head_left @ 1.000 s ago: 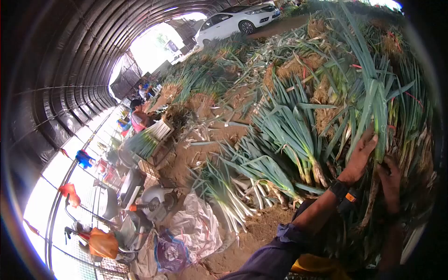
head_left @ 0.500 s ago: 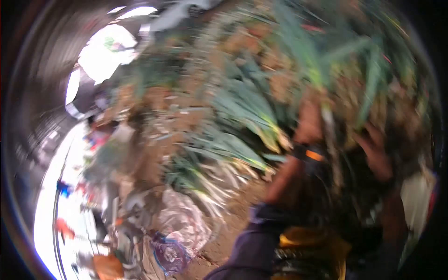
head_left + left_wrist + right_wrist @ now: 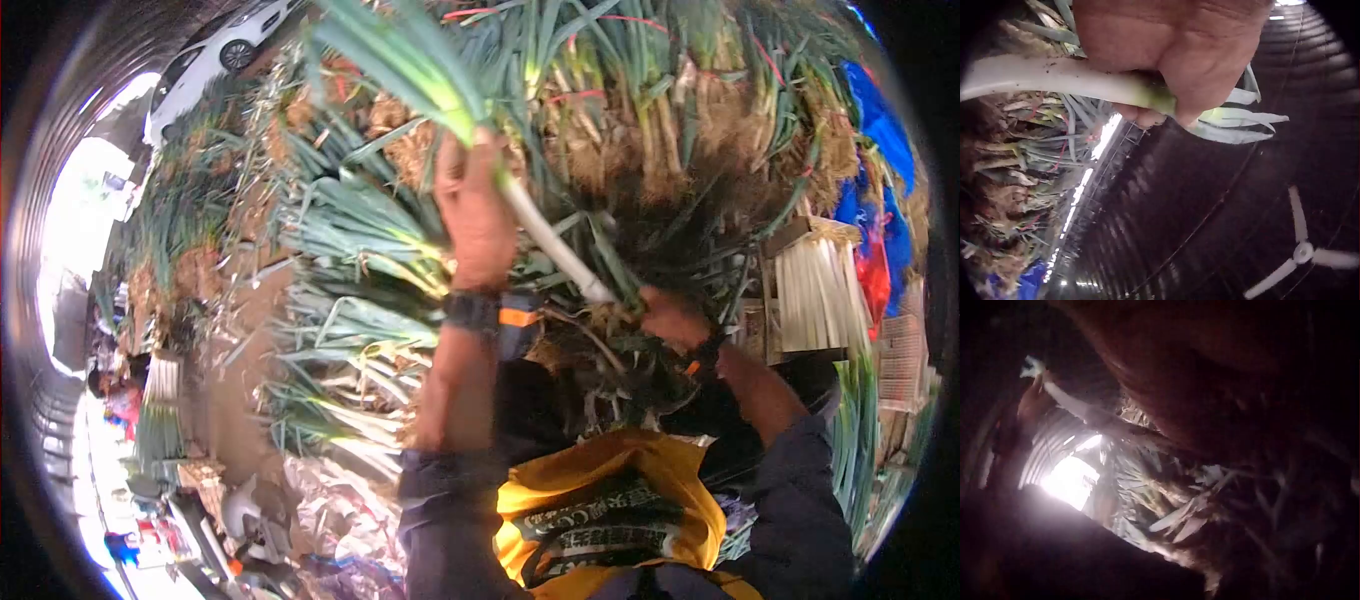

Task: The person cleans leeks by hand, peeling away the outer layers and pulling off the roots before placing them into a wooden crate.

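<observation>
A dark, curved roof is high over the fingers. A white car is far off past the left fingers, to their left. Lots of tied bunches stand past both hands' fingers, with red ties and brown, dirty roots. More leafy leeks lie to the left of the left fingers. A yellow cloth with words on it is on the person's side of the fingers. One long leek goes slanting from the left fingers to beside the right hand. Its green leaves stick out past the left fingers, and its white part is between the hands. The left hand has its fingers curled round the leek, where green meets white. The right hand is by the root end; it is too dark and blurry to tell how its fingers are.
</observation>
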